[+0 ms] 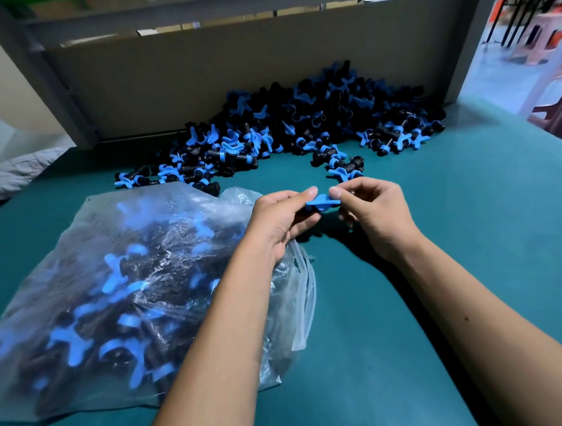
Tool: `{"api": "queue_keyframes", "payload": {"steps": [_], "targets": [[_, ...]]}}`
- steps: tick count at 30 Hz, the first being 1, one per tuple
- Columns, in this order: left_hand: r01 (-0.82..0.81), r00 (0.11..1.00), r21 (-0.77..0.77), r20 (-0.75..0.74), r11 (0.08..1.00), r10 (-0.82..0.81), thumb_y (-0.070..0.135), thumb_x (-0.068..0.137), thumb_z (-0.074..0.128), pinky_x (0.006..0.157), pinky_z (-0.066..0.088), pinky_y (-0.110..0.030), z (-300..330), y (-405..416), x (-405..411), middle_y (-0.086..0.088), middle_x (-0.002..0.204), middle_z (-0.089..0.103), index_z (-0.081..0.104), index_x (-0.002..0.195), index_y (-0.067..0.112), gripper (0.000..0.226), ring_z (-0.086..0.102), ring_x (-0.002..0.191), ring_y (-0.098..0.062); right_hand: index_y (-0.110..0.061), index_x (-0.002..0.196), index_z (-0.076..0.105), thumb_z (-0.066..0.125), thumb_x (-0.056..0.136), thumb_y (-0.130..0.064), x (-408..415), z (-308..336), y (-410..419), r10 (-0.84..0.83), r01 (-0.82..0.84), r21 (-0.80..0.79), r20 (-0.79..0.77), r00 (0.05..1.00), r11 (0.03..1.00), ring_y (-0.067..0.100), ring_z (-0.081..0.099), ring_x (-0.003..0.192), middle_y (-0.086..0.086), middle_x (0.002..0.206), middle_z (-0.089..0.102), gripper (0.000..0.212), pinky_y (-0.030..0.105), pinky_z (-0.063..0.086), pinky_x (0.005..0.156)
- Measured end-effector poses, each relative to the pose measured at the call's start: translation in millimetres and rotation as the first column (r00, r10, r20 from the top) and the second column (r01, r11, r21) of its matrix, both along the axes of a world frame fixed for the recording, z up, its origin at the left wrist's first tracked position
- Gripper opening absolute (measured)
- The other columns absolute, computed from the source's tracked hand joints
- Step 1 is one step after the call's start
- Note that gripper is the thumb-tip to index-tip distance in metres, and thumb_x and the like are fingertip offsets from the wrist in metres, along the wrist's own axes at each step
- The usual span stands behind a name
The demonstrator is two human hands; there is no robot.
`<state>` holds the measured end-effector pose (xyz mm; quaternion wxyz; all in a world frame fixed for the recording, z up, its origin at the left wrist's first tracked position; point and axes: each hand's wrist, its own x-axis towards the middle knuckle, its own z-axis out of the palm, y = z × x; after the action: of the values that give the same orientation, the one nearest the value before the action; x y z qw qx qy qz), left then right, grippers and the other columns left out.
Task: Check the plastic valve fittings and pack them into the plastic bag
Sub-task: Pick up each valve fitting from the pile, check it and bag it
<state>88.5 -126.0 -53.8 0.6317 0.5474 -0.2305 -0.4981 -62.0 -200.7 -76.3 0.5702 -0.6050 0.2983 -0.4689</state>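
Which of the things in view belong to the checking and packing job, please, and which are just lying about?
Part of the job:
- valve fitting held between left hand and right hand
- pile of fittings on the green table
- plastic bag, partly filled

Lying about:
- cardboard panel behind the pile
- grey cloth
- stools beyond the table

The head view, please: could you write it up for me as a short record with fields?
surface: green table
held item: one valve fitting with a blue handle, above the table
left hand: pinches the fitting's left side
right hand: pinches the fitting's right side
bag: clear plastic, lying at lower left, already holding many fittings
loose stock: pile of fittings against the grey board at the back
stage: checking, held fitting not yet bagged
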Motion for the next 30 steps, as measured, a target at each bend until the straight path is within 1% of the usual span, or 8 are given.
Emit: {"api": "queue_keyframes", "payload": {"steps": [5, 9, 12, 17, 20, 23, 26, 30], "targets": [[0.004, 0.999, 0.032, -0.042, 0.999, -0.002, 0.019, 0.086, 0.082, 0.052, 0.053, -0.014, -0.2, -0.7, 1.4, -0.002, 0.071, 0.071, 0.07, 0.085, 0.008, 0.016, 0.063, 0.054, -0.005, -0.013, 0.071, 0.063, 0.078, 0.087, -0.035, 2.3, 1.7, 2.2, 0.023, -0.022, 0.007, -0.049, 0.999, 1.0, 0.015, 0.042, 0.04, 0.003, 0.052, 0.056, 0.031, 0.019, 0.031, 0.04], [-0.138, 0.983, -0.026, -0.129, 0.99, 0.134, 0.007, 0.083, 0.083, 0.053, 0.054, -0.016, 0.6, -1.8, 5.9, -0.005, 0.07, 0.07, 0.07, 0.082, 0.005, 0.013, 0.064, 0.054, -0.01, -0.017, 0.074, 0.065, 0.073, 0.092, -0.022, -0.9, 3.9, -2.1, -0.101, 0.082, 0.145, 0.133, 0.986, 0.986, 0.015, 0.049, 0.051, 0.004, 0.064, 0.061, 0.02, 0.023, 0.037, 0.05], [-0.163, 0.981, -0.044, -0.114, 0.986, 0.158, -0.001, 0.082, 0.081, 0.06, 0.057, -0.018, 1.2, -1.5, 6.0, -0.005, 0.073, 0.075, 0.072, 0.082, 0.004, 0.011, 0.07, 0.062, -0.013, -0.014, 0.083, 0.069, 0.071, 0.092, -0.009, -3.5, 3.6, -3.6, -0.074, 0.031, 0.176, 0.242, 0.967, 0.984, 0.014, 0.051, 0.058, 0.003, 0.072, 0.061, 0.011, 0.023, 0.041, 0.055], [0.041, 0.991, 0.014, -0.13, 0.999, -0.039, 0.001, 0.086, 0.077, 0.06, 0.058, -0.018, 2.0, 1.4, -1.6, -0.011, 0.082, 0.076, 0.072, 0.087, 0.002, 0.005, 0.073, 0.067, -0.013, -0.015, 0.076, 0.065, 0.077, 0.083, -0.02, -4.5, 4.8, -0.7, 0.131, -0.14, 0.09, 0.104, 0.986, 0.986, 0.014, 0.043, 0.052, 0.004, 0.066, 0.058, 0.016, 0.021, 0.033, 0.047], [0.105, 0.98, 0.016, -0.171, 0.994, -0.101, 0.004, 0.088, 0.077, 0.058, 0.058, -0.017, 3.8, 1.7, -4.7, -0.014, 0.087, 0.074, 0.072, 0.089, 0.001, 0.006, 0.072, 0.065, -0.012, -0.018, 0.072, 0.064, 0.075, 0.085, -0.023, -8.4, 7.4, -3.0, 0.163, -0.175, 0.117, 0.105, 0.981, 0.978, 0.012, 0.042, 0.05, 0.003, 0.066, 0.056, 0.018, 0.019, 0.032, 0.045], [0.0, 0.974, -0.004, -0.226, 1.0, -0.001, 0.0, 0.087, 0.077, 0.053, 0.056, -0.016, 7.0, 0.6, -2.4, -0.014, 0.08, 0.071, 0.069, 0.086, -0.001, 0.008, 0.069, 0.059, -0.012, -0.015, 0.08, 0.066, 0.071, 0.09, -0.015, -8.1, 6.2, -4.2, 0.062, -0.111, 0.217, 0.223, 0.973, 0.97, 0.015, 0.045, 0.056, 0.014, 0.078, 0.054, 0.011, 0.022, 0.037, 0.052], [-0.101, 0.965, 0.001, -0.242, 0.995, 0.099, -0.002, 0.085, 0.079, 0.049, 0.054, -0.016, 7.5, 0.1, 3.8, -0.015, 0.073, 0.068, 0.068, 0.082, -0.003, 0.011, 0.068, 0.053, -0.015, -0.013, 0.088, 0.068, 0.068, 0.094, -0.012, -6.2, 4.4, -5.5, -0.074, -0.001, 0.248, 0.294, 0.953, 0.969, 0.01, 0.049, 0.054, 0.003, 0.073, 0.059, 0.006, 0.018, 0.042, 0.052], [-0.101, 0.935, 0.013, -0.341, 0.995, 0.099, 0.0, 0.088, 0.076, 0.045, 0.053, -0.016, 10.0, 0.7, 6.4, -0.021, 0.077, 0.065, 0.065, 0.085, -0.004, 0.012, 0.062, 0.047, -0.013, -0.016, 0.107, 0.072, 0.06, 0.1, -0.029, -7.8, 2.3, -7.6, 0.065, -0.134, 0.221, 0.295, 0.953, 0.966, 0.012, 0.055, 0.074, 0.001, 0.089, 0.063, 0.019, 0.02, 0.044, 0.06]]}}
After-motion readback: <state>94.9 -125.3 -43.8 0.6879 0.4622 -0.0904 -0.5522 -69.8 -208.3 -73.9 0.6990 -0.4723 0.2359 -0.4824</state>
